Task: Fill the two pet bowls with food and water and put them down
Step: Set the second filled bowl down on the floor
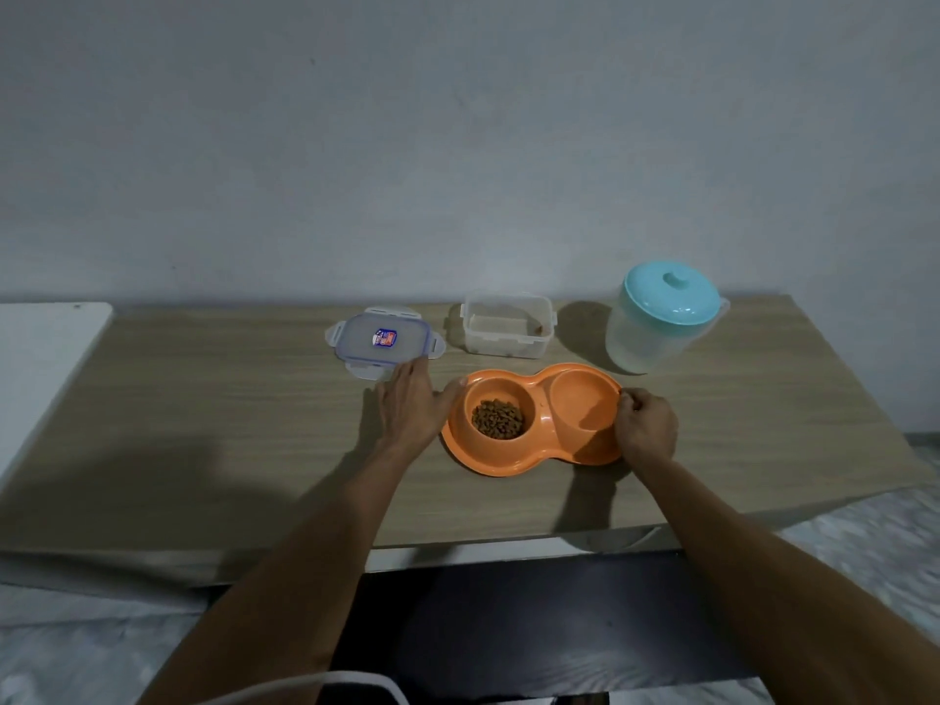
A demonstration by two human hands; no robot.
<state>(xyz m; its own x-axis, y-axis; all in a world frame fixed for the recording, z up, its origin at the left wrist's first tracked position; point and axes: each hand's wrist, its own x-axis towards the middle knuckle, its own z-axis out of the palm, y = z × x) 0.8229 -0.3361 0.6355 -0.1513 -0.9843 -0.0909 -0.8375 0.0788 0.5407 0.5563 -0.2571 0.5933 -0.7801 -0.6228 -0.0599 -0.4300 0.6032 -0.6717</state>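
An orange double pet bowl (541, 452) stands on the wooden table (203, 424). Its left well holds brown kibble (498, 419); its right well (585, 399) looks bare of kibble, and I cannot tell whether water is in it. My left hand (412, 404) lies flat beside the bowl's left end, fingers straight, thumb touching the rim. My right hand (646, 424) pinches the rim at the bowl's right end with curled fingers.
Behind the bowl stands an open clear food box (506, 325) with a few kibbles inside. Its clear lid (384, 343) lies to the left. A translucent pitcher with a teal lid (661, 318) stands at the back right. A wall rises behind the table.
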